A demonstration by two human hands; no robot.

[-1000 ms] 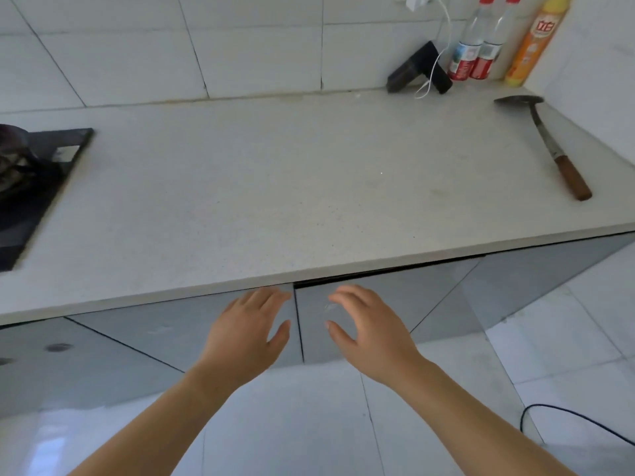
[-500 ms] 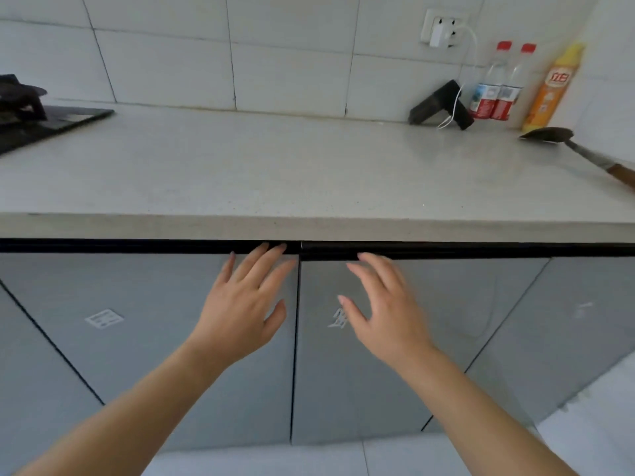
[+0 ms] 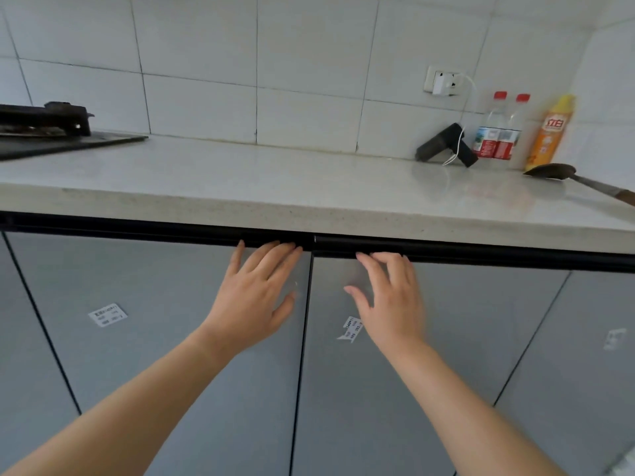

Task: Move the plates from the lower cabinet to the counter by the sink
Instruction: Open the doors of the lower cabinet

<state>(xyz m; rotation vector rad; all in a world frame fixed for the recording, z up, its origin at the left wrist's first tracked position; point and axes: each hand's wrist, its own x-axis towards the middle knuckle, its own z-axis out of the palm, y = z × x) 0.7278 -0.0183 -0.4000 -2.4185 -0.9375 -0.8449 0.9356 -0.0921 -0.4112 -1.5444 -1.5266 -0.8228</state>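
Two grey lower cabinet doors are shut below the pale counter (image 3: 309,187). My left hand (image 3: 254,293) lies flat on the left door (image 3: 144,338), its fingertips touching the dark handle strip (image 3: 171,228) under the counter edge. My right hand (image 3: 388,297) rests on the right door (image 3: 457,338), fingers spread and slightly curled, tips at the black strip. Neither hand holds anything. No plates are visible; the cabinet's inside is hidden behind the doors.
A black stove (image 3: 44,128) sits on the counter's left end. At the back right stand a black device with a white cable (image 3: 443,146), two red-capped bottles (image 3: 498,132) and an orange bottle (image 3: 549,132). A metal spatula (image 3: 577,180) lies at the right edge.
The camera has dropped from above the counter to door height. Both hands have moved up the doors until their fingertips reach the dark strip under the counter.
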